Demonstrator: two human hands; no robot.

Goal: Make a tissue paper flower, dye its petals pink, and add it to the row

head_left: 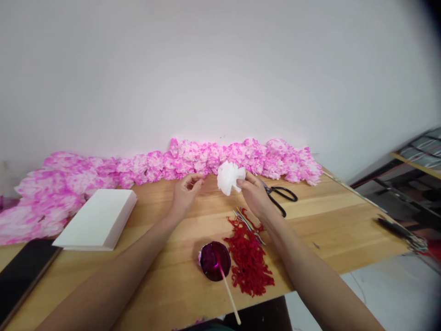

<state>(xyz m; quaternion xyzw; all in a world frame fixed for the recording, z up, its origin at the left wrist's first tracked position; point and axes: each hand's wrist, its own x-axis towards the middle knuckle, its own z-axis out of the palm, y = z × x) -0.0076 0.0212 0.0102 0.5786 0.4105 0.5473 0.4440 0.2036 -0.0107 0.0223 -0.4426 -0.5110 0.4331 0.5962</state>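
A white tissue-paper flower (228, 178) is pinched in my right hand (255, 193), its ruffled petals pointing left. My left hand (187, 192) hovers just left of the flower, apart from it. Its fingers are curled, thumb and forefinger nearly meeting; anything between the tips is too small to make out. Below the hands stands a small cup of dark magenta liquid (211, 266), with a wooden stick (230, 296) leaning in it. Right of the cup lies a heap of red yarn-like strands (250, 262), with several thin coloured ties (248, 224) on its top end.
Pink-and-white paper flowers (206, 158) are piled along the wall. A stack of white paper (98, 218) lies left, near a black flat object (25, 276). Black-handled scissors (280, 195) rest beyond my right wrist. A black-handled tool (394, 227) lies at the wooden table's right edge.
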